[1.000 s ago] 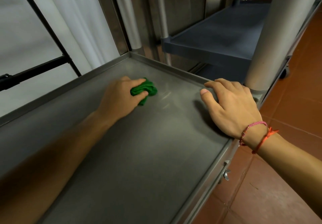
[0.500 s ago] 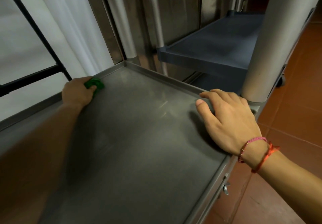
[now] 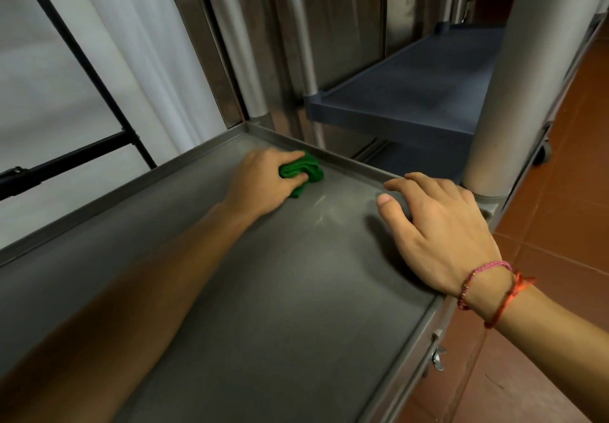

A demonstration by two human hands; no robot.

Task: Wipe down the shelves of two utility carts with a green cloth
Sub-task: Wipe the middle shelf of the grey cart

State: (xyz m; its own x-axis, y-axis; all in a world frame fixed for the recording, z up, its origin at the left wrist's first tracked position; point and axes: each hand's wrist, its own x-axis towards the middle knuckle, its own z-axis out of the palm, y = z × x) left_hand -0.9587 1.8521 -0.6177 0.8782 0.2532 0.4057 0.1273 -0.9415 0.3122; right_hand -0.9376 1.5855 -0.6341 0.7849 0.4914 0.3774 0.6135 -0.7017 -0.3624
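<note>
The left hand (image 3: 267, 182) has its fingers curled round the bunched green cloth (image 3: 304, 172), with the thumb pinching it from below. The wad pokes out of the knuckles at about one o'clock and is pressed onto the steel shelf (image 3: 263, 307). It is too crumpled to show a clear long axis. It lies just short of the far rim (image 3: 356, 164), which runs from ten to four o'clock.

The right hand (image 3: 438, 234) is at about four o'clock from the cloth. It holds nothing. Its fingers are spread and fairly straight, pointing to ten o'clock, and it rests on the shelf near the corner post (image 3: 527, 93). Two thread bracelets (image 3: 487, 287) circle that wrist.

The left hand owns the cloth, so the next stroke is probably its work. It could run along the rim toward four o'clock until it nears the resting hand, or drag back toward seven o'clock down the shelf's length.

The shelf is a shallow tray with a raised lip, and the cloth and the two hands show on it. Beyond the rim at one o'clock, higher and apart, stands the second cart's blue shelf (image 3: 412, 93).
</note>
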